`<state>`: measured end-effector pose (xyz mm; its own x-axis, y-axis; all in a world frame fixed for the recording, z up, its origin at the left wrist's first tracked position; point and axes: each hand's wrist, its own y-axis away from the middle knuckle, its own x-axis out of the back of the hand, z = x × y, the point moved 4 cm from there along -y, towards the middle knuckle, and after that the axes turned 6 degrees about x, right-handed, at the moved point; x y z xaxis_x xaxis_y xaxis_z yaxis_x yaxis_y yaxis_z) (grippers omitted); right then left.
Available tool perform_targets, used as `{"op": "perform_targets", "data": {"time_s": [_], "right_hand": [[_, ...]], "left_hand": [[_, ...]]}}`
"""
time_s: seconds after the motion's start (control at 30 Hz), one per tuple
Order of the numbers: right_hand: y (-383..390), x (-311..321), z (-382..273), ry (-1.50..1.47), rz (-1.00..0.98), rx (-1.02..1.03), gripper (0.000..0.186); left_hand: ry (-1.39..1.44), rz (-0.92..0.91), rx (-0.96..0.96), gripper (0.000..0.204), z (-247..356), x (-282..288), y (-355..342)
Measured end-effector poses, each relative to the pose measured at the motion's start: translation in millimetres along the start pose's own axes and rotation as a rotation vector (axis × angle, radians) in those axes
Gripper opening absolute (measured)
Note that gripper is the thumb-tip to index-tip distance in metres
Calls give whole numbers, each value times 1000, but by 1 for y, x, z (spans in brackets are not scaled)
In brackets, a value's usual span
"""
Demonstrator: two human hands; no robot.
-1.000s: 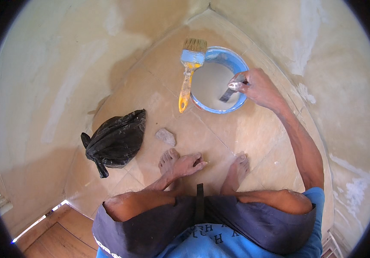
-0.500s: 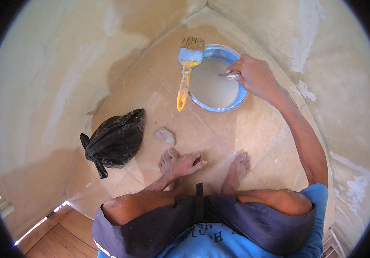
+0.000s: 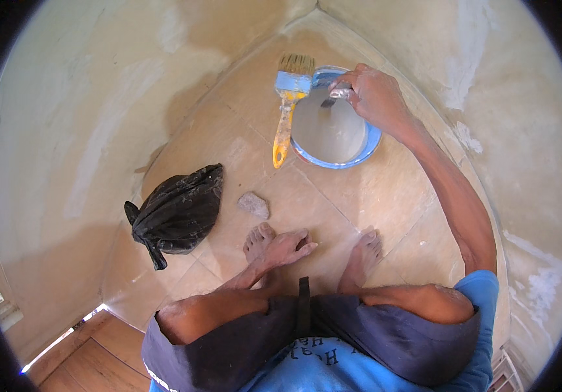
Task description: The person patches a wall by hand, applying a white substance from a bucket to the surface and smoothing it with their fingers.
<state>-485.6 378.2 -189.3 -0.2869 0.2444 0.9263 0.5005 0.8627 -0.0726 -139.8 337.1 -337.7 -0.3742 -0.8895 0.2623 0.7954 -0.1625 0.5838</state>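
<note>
black tool (image 3: pixel 328 103) in right hand (image 3: pixel 377 98)

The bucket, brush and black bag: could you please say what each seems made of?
Bucket: probably plastic, its blue surface smooth, slightly glossy. Brush: fibrous, visibly separate bristles; worn yellow handle, painted wood or plastic, unclear. Black bag: likely thin plastic, shiny and creased.

The right hand (image 3: pixel 379 98) hides much of the dark tool (image 3: pixel 327 102) and bucket rim (image 3: pixel 374 138).
</note>
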Motion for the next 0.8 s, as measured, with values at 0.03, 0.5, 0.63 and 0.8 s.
{"op": "perform_targets", "data": {"time_s": [0.03,0.5,0.63,0.8], "right_hand": [[-1,-2,2,19,34,-2,28],[26,-11,2,-325,-276,-101,16],[15,-2,-2,-112,-60,-24,19],[11,-6,5,6,90,44,28]], "left_hand": [[5,-7,11,45,0,0,0],[-26,-24,41,43,-7,-3,-2],[-12,-21,33,43,-9,-5,-3],[-14,-30,49,43,-6,-3,-2]]}}
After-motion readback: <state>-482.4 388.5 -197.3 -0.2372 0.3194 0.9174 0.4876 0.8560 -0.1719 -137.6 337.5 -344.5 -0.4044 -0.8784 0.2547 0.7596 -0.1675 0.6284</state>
